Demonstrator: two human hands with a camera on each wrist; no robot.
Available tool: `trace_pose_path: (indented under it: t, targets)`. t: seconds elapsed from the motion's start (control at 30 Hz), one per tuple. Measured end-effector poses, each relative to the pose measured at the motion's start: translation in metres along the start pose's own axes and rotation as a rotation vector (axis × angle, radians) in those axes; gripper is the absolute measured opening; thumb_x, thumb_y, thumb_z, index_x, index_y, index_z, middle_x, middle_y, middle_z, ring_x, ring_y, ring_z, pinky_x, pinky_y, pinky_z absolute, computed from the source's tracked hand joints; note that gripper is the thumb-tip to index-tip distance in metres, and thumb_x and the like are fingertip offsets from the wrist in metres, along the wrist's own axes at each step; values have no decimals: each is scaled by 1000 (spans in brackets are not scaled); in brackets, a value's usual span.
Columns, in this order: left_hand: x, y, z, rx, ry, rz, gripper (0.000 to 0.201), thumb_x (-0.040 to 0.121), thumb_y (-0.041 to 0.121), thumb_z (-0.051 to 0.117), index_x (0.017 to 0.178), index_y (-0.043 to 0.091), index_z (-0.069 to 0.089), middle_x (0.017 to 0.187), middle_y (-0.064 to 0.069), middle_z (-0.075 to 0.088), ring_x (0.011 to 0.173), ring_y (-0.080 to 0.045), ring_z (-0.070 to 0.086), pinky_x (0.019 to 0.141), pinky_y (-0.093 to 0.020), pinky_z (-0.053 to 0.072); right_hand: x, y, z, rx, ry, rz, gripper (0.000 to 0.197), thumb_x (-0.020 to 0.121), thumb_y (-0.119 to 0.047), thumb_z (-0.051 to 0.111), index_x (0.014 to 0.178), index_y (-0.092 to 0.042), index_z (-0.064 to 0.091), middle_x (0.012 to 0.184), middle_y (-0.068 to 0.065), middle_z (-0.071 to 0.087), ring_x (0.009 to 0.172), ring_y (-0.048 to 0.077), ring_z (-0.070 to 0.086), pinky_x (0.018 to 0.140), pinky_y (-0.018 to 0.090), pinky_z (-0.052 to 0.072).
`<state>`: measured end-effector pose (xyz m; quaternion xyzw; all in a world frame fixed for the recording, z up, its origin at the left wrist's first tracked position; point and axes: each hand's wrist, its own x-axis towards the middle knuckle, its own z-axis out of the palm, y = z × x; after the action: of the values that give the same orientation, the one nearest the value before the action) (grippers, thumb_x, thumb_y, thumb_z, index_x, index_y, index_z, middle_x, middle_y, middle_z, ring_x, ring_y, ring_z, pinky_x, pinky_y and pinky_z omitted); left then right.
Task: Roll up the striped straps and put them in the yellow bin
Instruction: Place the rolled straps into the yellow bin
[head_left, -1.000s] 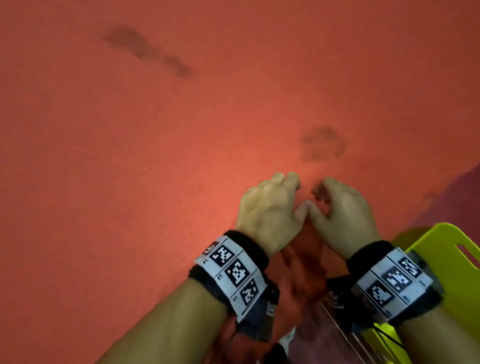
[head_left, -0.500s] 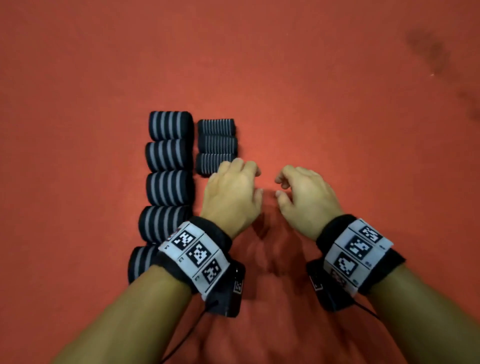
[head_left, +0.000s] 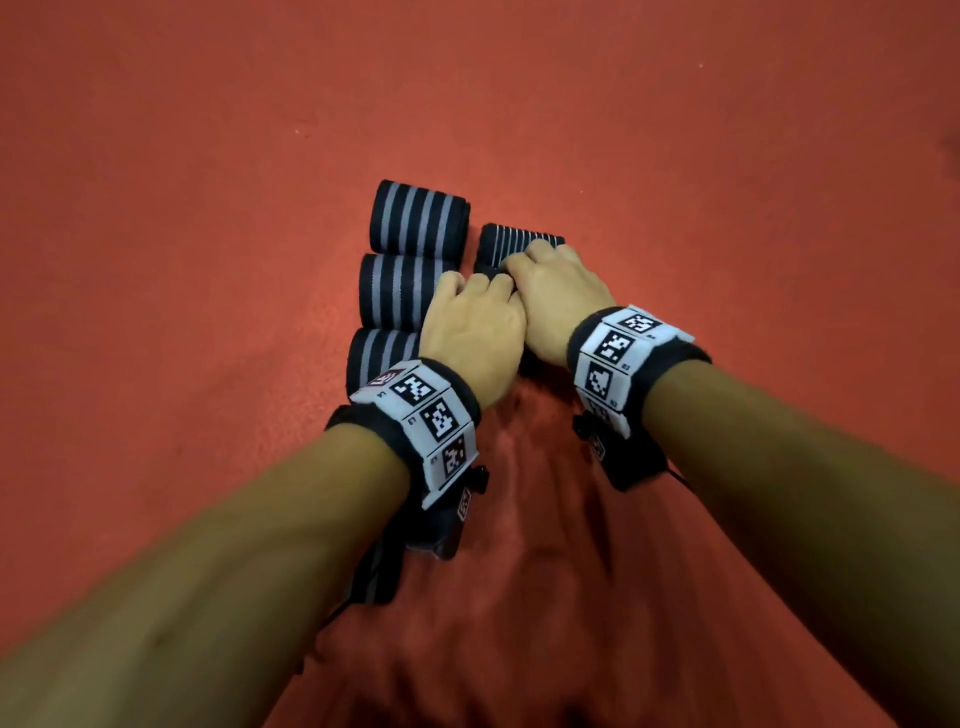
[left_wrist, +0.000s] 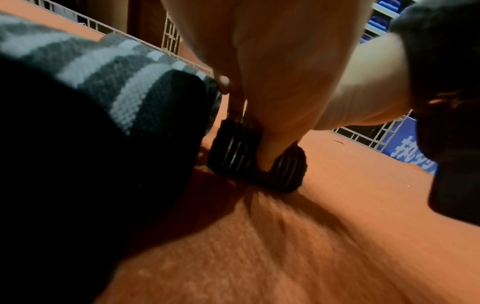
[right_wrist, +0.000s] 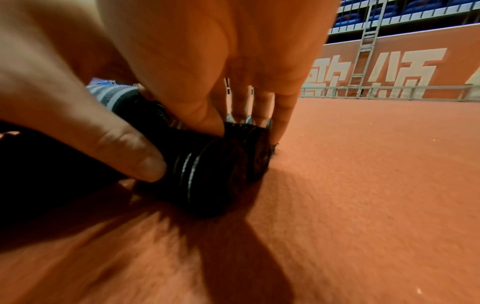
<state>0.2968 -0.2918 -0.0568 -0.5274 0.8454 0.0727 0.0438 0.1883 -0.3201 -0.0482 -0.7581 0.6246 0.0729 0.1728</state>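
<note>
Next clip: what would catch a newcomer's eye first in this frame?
Both hands meet mid-frame on the small thin-striped rolls: the left hand and the right hand have fingers curled round them, thumbs underneath in the wrist views. To their left runs a column of larger wide-striped rolls on the red floor. The white coded wristbands also stand out; no yellow bin is in view.

Large white Chinese characters stand on the orange wall board (right_wrist: 384, 70) behind the railing — the clearest looks like 歌, the rest cut off or blocked. White characters also sit on a blue banner (left_wrist: 407, 148), partly hidden — unreadable. The wrist bands (head_left: 618, 343) carry black-and-white square codes only.
</note>
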Motion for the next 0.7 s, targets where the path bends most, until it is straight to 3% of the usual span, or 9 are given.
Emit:
trace_pose_path:
  t: [0.23, 0.37, 0.43, 0.57, 0.7]
  targets:
    - [4, -1, 2, 57, -69, 31, 30, 93, 29, 48, 117, 20, 62, 120, -1, 57, 114, -22, 49, 102, -39, 27, 3, -3, -2, -38, -51, 5, 29, 97, -17, 38, 123, -12, 48, 124, 11, 53, 120, 32, 39, 89, 40, 42]
    - [6, 0, -3, 68, -107, 21, 32, 91, 35, 53, 119, 22, 63, 125, 0, 55, 118, -21, 46, 104, -40, 26, 2, -4, -1, -42, 4, 46, 28, 99, -18, 36, 121, -10, 52, 122, 11, 57, 122, 31, 41, 88, 39, 43]
    - [5, 1, -7, 104, -126, 66, 34, 91, 36, 54, 119, 20, 62, 122, 1, 57, 117, -22, 48, 104, -41, 27, -4, -1, -3, -41, 41, 52, 29, 95, -18, 43, 120, -8, 52, 123, 12, 56, 121, 31, 42, 88, 39, 42]
    - [-5, 14, -18, 103, -205, 123, 38, 90, 40, 59, 118, 16, 53, 121, -2, 60, 115, -23, 57, 106, -40, 29, -43, 29, -8, 63, 105, 160, 46, 80, -30, 64, 120, -9, 52, 120, 11, 51, 118, 31, 42, 90, 39, 42]
    - [-14, 49, -38, 29, -191, 179, 38, 89, 38, 62, 114, 15, 46, 116, -7, 59, 108, -30, 58, 91, -40, 40, -116, 82, -9, 226, 91, 298, 49, 74, -35, 69, 115, -12, 53, 111, 8, 47, 111, 30, 43, 86, 37, 41]
